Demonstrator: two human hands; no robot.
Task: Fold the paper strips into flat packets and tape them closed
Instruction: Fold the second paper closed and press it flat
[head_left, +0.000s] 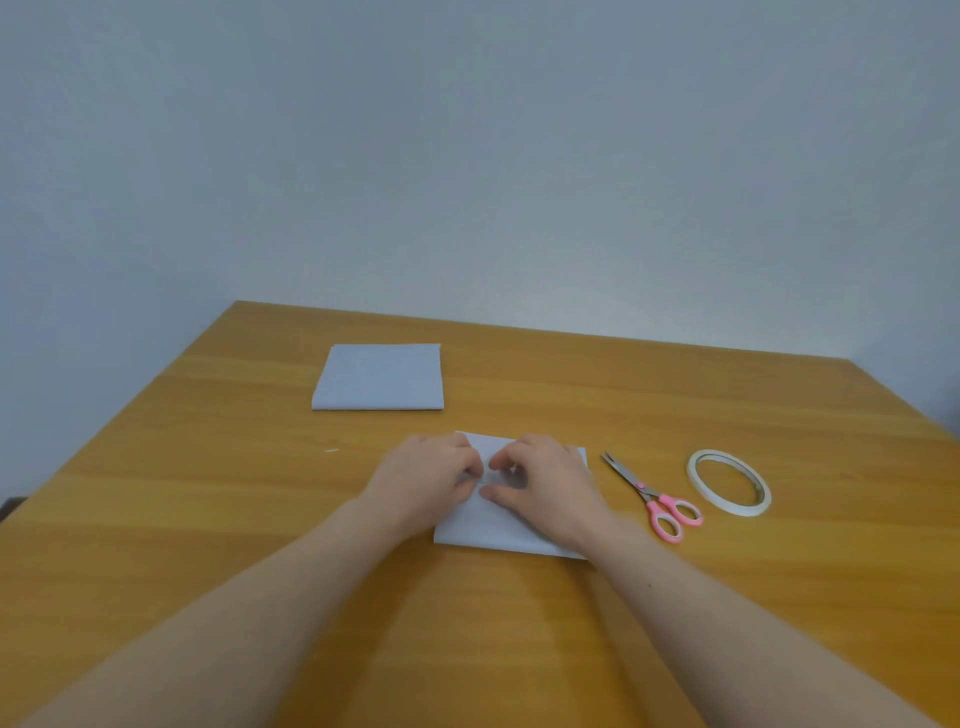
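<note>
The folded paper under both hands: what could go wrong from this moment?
Both the left hand and the right hand work at one small spot on the folded paper, so its free edges may spring open. The scissors lie close to the right wrist, which could knock them.

Soft, even, rather dim light falls from above, my forearms cast faint shadows on the counter (260, 519), edges bow, detail slightly blurred.

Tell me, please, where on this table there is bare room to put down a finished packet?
Bare wood lies left of the hands' packet, below the far folded packet, and behind the scissors and tape roll. Crowded: the near centre-right strip.
</note>
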